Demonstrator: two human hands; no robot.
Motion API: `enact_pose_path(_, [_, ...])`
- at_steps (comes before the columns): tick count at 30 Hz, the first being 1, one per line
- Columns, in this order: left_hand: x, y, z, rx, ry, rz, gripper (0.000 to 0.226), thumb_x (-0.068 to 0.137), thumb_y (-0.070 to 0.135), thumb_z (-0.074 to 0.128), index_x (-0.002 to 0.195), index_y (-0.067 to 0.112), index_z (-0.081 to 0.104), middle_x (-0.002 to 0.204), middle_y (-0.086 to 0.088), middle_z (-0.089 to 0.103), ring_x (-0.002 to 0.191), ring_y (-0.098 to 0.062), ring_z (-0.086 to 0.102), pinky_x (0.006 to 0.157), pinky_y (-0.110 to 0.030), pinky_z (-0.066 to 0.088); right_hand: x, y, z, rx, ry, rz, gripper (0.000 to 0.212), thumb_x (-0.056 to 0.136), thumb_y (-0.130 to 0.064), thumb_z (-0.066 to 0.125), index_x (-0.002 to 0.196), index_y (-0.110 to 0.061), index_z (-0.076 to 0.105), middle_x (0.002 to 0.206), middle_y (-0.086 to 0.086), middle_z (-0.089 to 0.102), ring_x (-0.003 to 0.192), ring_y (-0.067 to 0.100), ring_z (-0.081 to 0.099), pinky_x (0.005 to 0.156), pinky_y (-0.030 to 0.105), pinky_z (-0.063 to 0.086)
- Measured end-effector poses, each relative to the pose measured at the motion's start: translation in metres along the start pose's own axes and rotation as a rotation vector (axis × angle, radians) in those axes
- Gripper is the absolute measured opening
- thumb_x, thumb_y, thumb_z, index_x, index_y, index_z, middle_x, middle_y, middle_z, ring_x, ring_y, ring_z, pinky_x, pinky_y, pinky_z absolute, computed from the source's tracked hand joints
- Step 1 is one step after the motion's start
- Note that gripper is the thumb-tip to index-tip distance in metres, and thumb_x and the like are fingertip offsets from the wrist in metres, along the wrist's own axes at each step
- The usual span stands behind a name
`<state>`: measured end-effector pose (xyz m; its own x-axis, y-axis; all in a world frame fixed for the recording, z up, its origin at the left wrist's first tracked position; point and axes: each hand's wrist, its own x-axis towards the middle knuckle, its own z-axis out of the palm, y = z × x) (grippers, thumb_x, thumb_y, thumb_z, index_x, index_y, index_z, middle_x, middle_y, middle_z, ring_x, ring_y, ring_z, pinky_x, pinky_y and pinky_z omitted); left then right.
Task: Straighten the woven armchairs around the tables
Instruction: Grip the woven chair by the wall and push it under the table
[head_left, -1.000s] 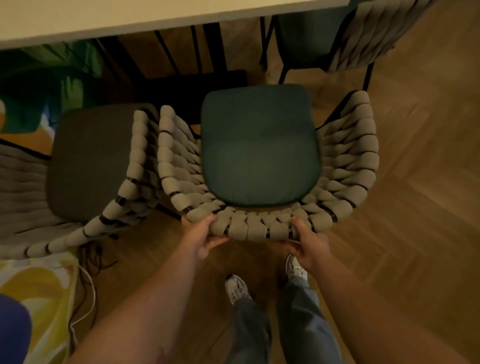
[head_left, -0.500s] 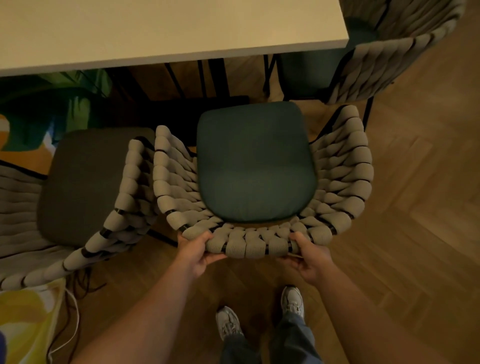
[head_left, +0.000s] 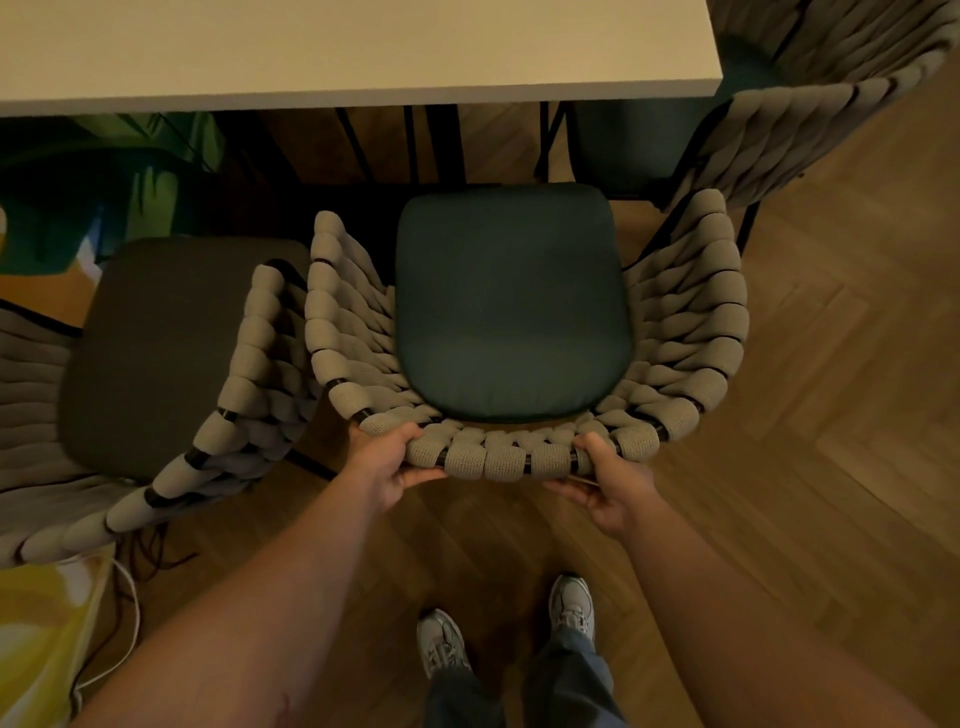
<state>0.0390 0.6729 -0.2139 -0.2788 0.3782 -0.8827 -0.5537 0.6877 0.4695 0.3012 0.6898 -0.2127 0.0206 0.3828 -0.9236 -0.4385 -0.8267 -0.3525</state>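
Far left on the wooden floor (head_left: 831, 415): a neighbouring armchair (head_left: 156, 353) with a grey cushion, its woven arm just beside the next chair. Grips with the left hand (head_left: 384, 462) the woven back rim of the middle armchair (head_left: 509, 306), fingers curled round it. Green cushion facing the near edge of the table (head_left: 363, 47), front of the seat near that edge. Grasps the same rim with the right hand (head_left: 608, 488), curled round it in the same manner. Far right, at the near right corner of the table: a third armchair (head_left: 810, 119), turned at an angle, seat partly hidden below the corner.
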Motion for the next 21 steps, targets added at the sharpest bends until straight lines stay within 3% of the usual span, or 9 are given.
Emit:
enact_pose_path(5, [0.000,0.004,-0.001,-0.002,-0.019,-0.017,0.067,0.088,-0.006,0.062,0.139,0.032,0.038,0.130,-0.022,0.053,0.104,-0.047,0.062,0.059,-0.059,0.059,-0.004,0.001,0.003,-0.004,-0.007,-0.004,0.035,0.088,-0.007,0.070,0.118,-0.004,0.053,0.108,0.027,0.070,0.090,0.042,0.074,0.060,0.050,0.063])
enact_pose_path(15, [-0.001,-0.004,-0.005,-0.011,-0.054,0.018,0.068,0.089,-0.004,0.062,0.141,0.031,0.035,0.126,-0.019,0.054,0.094,-0.040,0.065,0.057,-0.055,0.060,-0.003,0.011,-0.002,0.002,0.010,-0.017,0.032,0.089,-0.008,0.069,0.116,-0.003,0.052,0.108,0.027,0.069,0.093,0.044,0.072,0.072,0.058,0.061])
enact_pose_path(18, [-0.003,-0.005,-0.005,-0.024,-0.052,0.017,0.069,0.088,-0.004,0.063,0.141,0.030,0.036,0.135,-0.020,0.051,0.103,-0.043,0.063,0.057,-0.053,0.060,-0.002,0.011,-0.003,-0.001,0.012,-0.013,0.037,0.087,-0.008,0.071,0.118,-0.003,0.051,0.110,0.028,0.069,0.091,0.045,0.073,0.069,0.056,0.062])
enact_pose_path(21, [-0.004,-0.007,-0.003,-0.033,-0.035,0.038,0.069,0.088,-0.004,0.063,0.141,0.030,0.035,0.134,-0.018,0.050,0.099,-0.040,0.063,0.057,-0.053,0.060,0.000,0.008,-0.002,-0.014,0.013,-0.013,0.041,0.087,-0.007,0.071,0.122,-0.003,0.051,0.111,0.029,0.069,0.090,0.045,0.073,0.065,0.055,0.062])
